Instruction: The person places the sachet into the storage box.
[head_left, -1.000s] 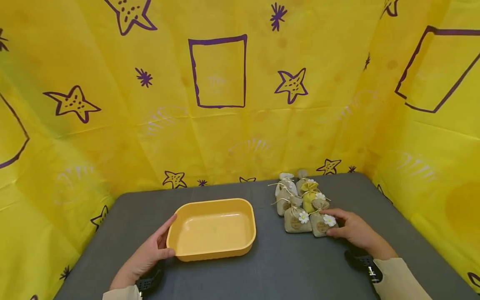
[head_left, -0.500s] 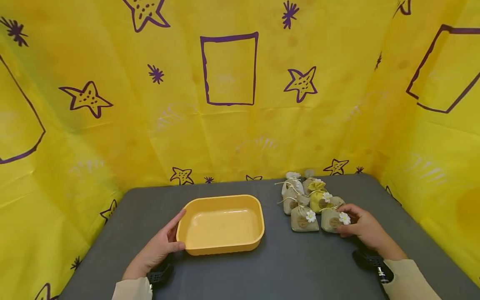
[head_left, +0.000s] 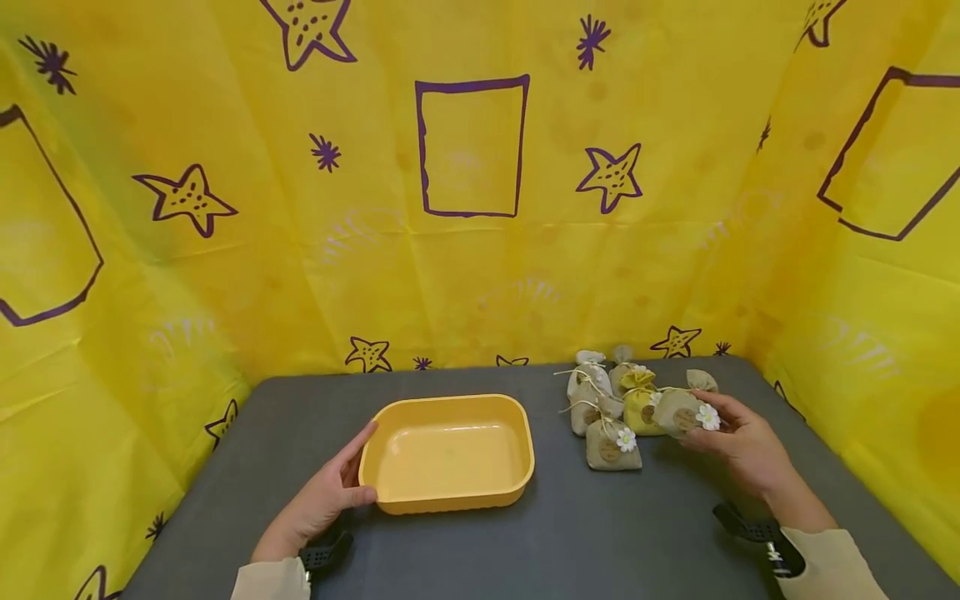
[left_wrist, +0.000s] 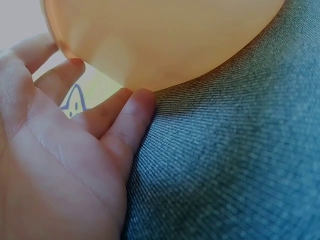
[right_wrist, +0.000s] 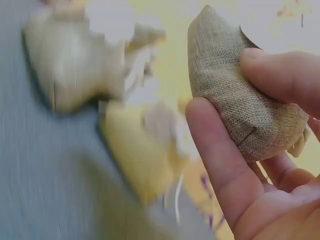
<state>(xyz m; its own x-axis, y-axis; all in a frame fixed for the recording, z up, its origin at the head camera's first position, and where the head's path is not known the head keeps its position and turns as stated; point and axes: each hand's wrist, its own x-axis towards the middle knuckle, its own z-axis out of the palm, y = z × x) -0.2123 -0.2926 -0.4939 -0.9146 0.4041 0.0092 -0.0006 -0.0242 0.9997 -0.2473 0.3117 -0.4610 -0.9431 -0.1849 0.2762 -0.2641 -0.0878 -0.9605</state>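
Grey cloth tabletop [head_left: 570,533], yellow backdrop [head_left: 480,250] with purple stars

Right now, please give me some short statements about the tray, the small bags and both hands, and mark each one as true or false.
1. The right hand holds a burlap sachet lifted off the table. True.
2. The yellow tray contains several sachets. False: nothing lies inside it.
3. The left hand touches the tray's left side. True.
4. The group of sachets lies left of the tray. False: it lies to the tray's right.
5. The sachet nearest the tray carries a white flower. True.
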